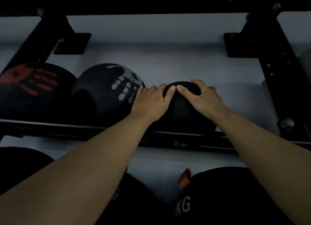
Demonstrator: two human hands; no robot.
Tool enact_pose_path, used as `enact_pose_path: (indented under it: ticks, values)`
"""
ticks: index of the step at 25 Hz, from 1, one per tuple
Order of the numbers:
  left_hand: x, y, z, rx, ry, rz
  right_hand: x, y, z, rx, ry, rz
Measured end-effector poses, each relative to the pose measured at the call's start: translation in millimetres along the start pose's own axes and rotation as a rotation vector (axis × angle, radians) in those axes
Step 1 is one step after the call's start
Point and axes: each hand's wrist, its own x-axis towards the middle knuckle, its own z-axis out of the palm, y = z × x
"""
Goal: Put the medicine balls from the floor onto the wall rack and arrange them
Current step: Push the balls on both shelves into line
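A small black medicine ball [182, 107] rests on the black wall rack's rail [67, 129]. My left hand [152, 102] lies on its left side and my right hand [202, 97] on its right, thumbs nearly touching on top; both grip it. Directly to its left sits a bigger black ball with a grey handprint [104, 93], touching my left hand. Further left is a black ball with a red handprint [28, 90].
Below the rail, on a lower level, lie more black balls: one marked "KG" [218, 201], one under my left forearm [134, 199], one at far left [20, 164]. Black rack uprights [276, 60] with wall brackets [72, 43] flank the shelf; grey wall behind.
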Motion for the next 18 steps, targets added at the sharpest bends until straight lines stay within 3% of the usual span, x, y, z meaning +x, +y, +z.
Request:
enact_pose_path:
  ticks: [7,11,14,18]
  values:
    - [-19.5,-46.1,-11.0,0.322,0.113,0.15,2.6,-23.6,18.9,-0.165,0.056,-0.047]
    - [-30.6,-68.3,-17.9,0.573,0.059,0.158,-2.9,-24.2,19.0,-0.261,0.08,-0.164]
    - [-34.8,-79.2,-28.0,0.581,0.109,0.072,-8.7,-28.4,24.2,-0.363,0.094,-0.204]
    - [-34.1,-92.6,-31.5,0.615,0.087,0.134,-17.4,-35.4,27.1,-0.548,0.07,-0.202]
